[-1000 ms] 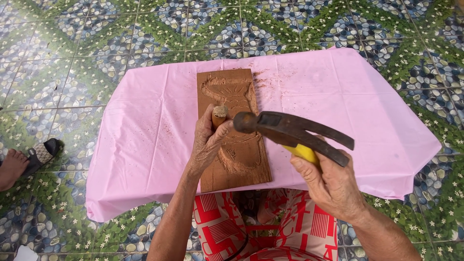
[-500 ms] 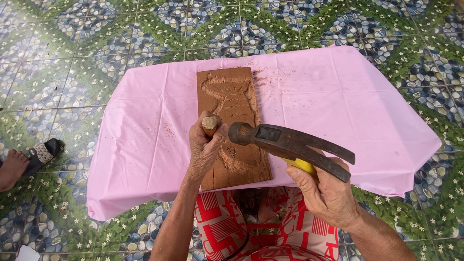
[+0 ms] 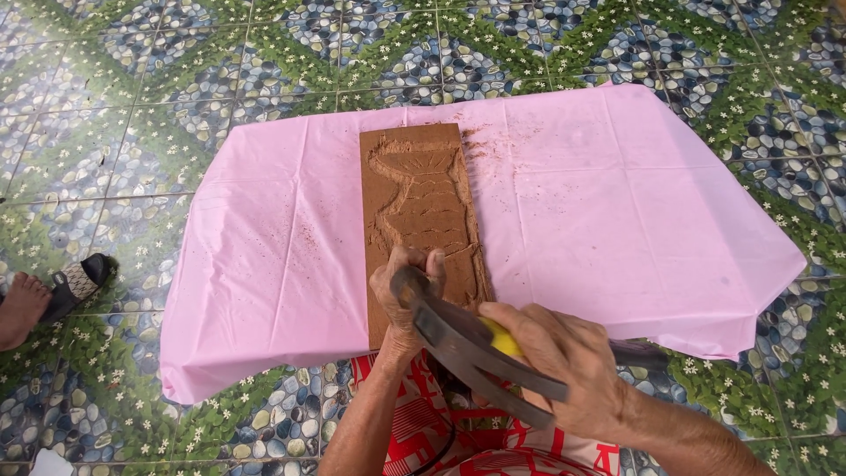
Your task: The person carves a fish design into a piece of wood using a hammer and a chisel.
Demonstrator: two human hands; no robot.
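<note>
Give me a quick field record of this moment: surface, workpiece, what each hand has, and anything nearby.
surface: pink tablecloth scattered with brown wood dust
workpiece: brown wooden board, lying flat, relief carving cut into it
left hand: left hand resting on the board's near part, closed around a tool that is mostly hidden
right hand: right hand gripping a claw hammer with a yellow handle, its head at the left hand
nearby: sandalled foot on the patterned tiled floor

board (image 3: 423,203): lies on the cloth (image 3: 617,203), lengthwise away from the person, left of the desk's centre
cloth: spread over the desk, edges hanging over
left hand (image 3: 407,295): on the board's near end
hammer (image 3: 467,348): head over left hand, handle running back right
right hand (image 3: 564,366): right of left hand, at desk's near edge
sandalled foot (image 3: 53,295): on the floor (image 3: 132,79), far left of desk
</note>
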